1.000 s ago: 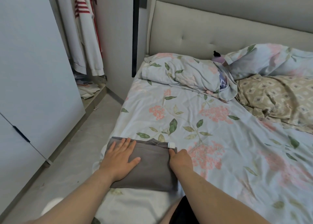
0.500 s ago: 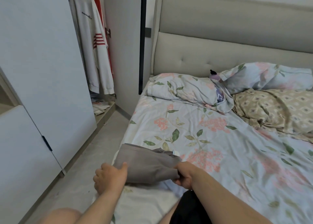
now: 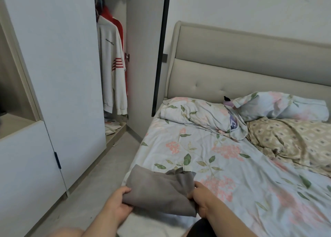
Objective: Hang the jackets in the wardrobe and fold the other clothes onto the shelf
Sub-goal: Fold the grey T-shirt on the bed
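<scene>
Folded grey garment (image 3: 159, 192): at the near left corner of the bed (image 3: 232, 174), lifted at its near edge. Left hand (image 3: 119, 202): fingers curled round the garment's left end, gripping. Right hand (image 3: 201, 199): pinching its right end. White jacket (image 3: 112, 66), red stripes: hanging in the open wardrobe (image 3: 59, 75), left of the bed. Floral pillows (image 3: 200, 115): by the headboard (image 3: 250, 66).

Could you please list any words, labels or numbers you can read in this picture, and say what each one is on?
White jacket: a short line of small black script on the chest, too blurred to read.
No other text can be read anywhere in the view.
</scene>
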A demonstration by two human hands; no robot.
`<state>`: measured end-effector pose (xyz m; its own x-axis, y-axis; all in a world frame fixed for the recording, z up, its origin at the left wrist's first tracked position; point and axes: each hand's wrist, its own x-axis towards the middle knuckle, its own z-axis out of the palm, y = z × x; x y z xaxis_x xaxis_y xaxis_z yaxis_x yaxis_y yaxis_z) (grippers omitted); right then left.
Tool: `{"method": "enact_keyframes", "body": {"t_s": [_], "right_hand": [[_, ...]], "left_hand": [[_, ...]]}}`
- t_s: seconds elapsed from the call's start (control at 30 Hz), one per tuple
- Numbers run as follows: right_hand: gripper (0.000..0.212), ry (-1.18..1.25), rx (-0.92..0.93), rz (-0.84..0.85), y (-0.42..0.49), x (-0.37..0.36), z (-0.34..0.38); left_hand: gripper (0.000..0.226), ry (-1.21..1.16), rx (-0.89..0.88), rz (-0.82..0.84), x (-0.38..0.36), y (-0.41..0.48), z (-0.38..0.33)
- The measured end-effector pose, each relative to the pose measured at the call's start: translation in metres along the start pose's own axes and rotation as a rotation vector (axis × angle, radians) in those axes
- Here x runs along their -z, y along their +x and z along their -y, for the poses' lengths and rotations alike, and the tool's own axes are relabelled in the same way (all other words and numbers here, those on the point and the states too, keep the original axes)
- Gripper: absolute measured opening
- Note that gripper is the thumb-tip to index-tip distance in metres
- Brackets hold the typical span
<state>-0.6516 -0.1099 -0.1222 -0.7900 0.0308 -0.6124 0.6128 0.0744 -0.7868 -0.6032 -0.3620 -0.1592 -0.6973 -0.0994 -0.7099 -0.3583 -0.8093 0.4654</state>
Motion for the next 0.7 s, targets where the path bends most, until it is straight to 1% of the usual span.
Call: {"method": "enact_keyframes", "body": {"t_s": [0.1, 0.17, 0.23, 0.33, 0.4, 0.47, 0.5, 0.6, 0.7], "right_hand": [[0.042, -0.035, 0.029, -0.077, -0.002, 0.004, 0.0], [0.037, -0.041, 0.044, -0.105, -0.003, 0.004, 0.001], [0.036, -0.033, 0.062, -0.127, -0.005, 0.002, 0.003], [0.032, -0.014, 0.088, -0.127, -0.006, 0.002, 0.006], [0.023, -0.016, 0.106, -0.127, -0.007, 0.003, 0.006], [0.01, -0.013, 0.153, -0.113, -0.005, 0.002, 0.004], [0.008, -0.03, 0.181, -0.105, -0.005, 0.002, 0.003], [0.018, -0.126, 0.231, -0.114, -0.003, 0.001, 0.002], [0.025, -0.171, 0.274, -0.146, -0.002, 0.001, 0.006]], "left_hand": [[0.038, 0.169, 0.09, 0.038, 0.004, -0.005, 0.005], [0.043, 0.231, 0.12, 0.079, 0.003, -0.009, 0.005], [0.035, 0.288, 0.115, 0.11, -0.002, -0.013, 0.0], [0.039, 0.372, 0.098, 0.139, -0.004, -0.016, -0.008], [0.034, 0.446, 0.058, 0.126, -0.003, -0.019, -0.011], [0.028, 0.49, 0.024, 0.104, -0.002, -0.021, -0.011], [0.026, 0.502, -0.005, 0.094, -0.002, -0.022, -0.011], [0.03, 0.479, -0.115, 0.089, -0.005, -0.022, -0.014], [0.048, 0.419, -0.135, 0.057, -0.006, -0.021, -0.021]]}}
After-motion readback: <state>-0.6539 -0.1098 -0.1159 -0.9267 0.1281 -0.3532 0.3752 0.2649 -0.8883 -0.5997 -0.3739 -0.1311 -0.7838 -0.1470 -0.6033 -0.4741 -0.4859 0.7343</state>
